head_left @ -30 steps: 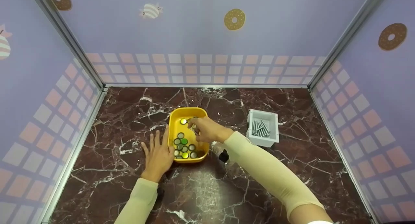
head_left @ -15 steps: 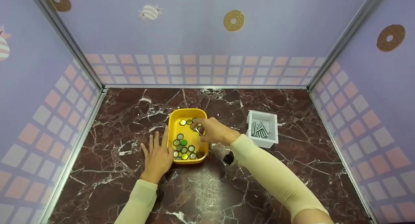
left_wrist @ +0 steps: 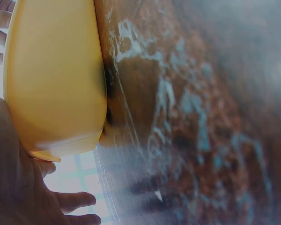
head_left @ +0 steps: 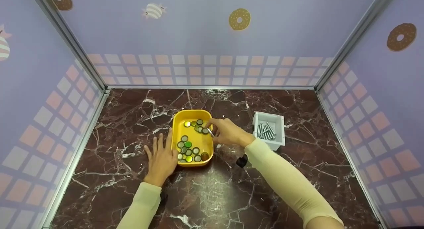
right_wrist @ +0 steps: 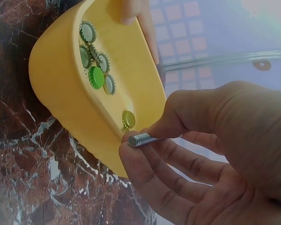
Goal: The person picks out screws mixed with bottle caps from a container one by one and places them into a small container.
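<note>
A yellow plastic tub holds several bottle caps, most lying with their pale undersides up, among them a green cap. My left hand rests against the tub's left side, fingers spread and straight, thumb at the rim. Over the right rim, my right hand pinches a silver threaded bolt between thumb and fingertips. Its threaded end points out past the fingertips in the right wrist view; the other end is mostly covered by the hand.
To the right stands a small white box with several silver bolts inside. The marble-patterned table is closed in by lilac panels at the back and both sides.
My right hand has moved right with the bolt, from above the tub's inside to its right rim, uncovering a cluster of caps at the upper right. The left hand has stayed put.
</note>
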`<control>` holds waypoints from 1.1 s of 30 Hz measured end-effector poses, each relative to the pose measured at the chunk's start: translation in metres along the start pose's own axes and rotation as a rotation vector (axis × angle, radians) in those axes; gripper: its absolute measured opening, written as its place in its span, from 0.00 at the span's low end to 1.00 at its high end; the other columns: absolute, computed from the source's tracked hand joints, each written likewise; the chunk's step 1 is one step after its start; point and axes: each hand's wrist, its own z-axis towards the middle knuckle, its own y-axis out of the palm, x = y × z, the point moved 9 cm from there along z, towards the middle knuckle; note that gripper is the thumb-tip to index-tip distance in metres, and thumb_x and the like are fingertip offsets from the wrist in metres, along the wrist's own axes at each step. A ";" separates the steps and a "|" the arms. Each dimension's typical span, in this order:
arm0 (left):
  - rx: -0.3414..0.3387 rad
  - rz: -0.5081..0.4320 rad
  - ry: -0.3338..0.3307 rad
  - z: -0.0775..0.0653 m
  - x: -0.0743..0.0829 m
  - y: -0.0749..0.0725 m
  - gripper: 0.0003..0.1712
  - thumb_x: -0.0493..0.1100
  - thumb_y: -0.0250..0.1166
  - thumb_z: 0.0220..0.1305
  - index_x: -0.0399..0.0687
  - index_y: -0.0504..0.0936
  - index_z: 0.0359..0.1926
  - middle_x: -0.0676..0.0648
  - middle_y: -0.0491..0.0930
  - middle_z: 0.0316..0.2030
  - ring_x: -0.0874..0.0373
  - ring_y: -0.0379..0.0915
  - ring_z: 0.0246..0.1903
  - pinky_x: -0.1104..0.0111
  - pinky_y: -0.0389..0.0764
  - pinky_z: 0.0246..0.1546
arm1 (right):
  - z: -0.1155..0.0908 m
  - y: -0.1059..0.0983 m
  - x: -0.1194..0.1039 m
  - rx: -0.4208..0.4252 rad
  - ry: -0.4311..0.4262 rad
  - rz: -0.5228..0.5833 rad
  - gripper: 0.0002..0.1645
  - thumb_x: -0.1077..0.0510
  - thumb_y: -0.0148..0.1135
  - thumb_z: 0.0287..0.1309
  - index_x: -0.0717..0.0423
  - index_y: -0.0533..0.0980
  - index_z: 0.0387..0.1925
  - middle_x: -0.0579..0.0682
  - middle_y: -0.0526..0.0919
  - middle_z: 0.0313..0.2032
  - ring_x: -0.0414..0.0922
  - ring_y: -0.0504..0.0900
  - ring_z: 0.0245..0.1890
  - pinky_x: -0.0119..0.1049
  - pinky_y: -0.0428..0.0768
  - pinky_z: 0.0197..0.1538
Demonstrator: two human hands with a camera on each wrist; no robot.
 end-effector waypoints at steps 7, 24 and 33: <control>0.008 0.015 0.003 -0.001 0.000 0.001 0.47 0.49 0.49 0.87 0.61 0.44 0.98 0.28 0.51 0.94 0.23 0.41 0.94 0.18 0.32 0.89 | -0.011 -0.005 0.013 0.006 0.026 0.031 0.32 0.68 0.80 0.66 0.55 0.85 0.70 0.60 0.96 0.51 0.52 0.95 0.45 0.49 0.96 0.54; 0.013 0.021 0.011 0.000 0.001 -0.001 0.47 0.48 0.50 0.87 0.61 0.44 0.98 0.30 0.50 0.94 0.22 0.38 0.94 0.17 0.33 0.88 | -0.040 -0.028 0.050 0.065 0.109 0.060 0.36 0.68 0.78 0.63 0.55 0.84 0.73 0.64 0.96 0.53 0.55 0.97 0.48 0.51 0.97 0.56; 0.009 0.029 0.003 0.000 0.001 -0.003 0.47 0.49 0.48 0.86 0.61 0.45 0.98 0.31 0.49 0.95 0.23 0.37 0.94 0.18 0.33 0.89 | -0.052 -0.038 0.066 0.079 0.125 0.107 0.34 0.70 0.77 0.63 0.59 0.83 0.71 0.62 0.94 0.53 0.54 0.93 0.49 0.50 0.95 0.55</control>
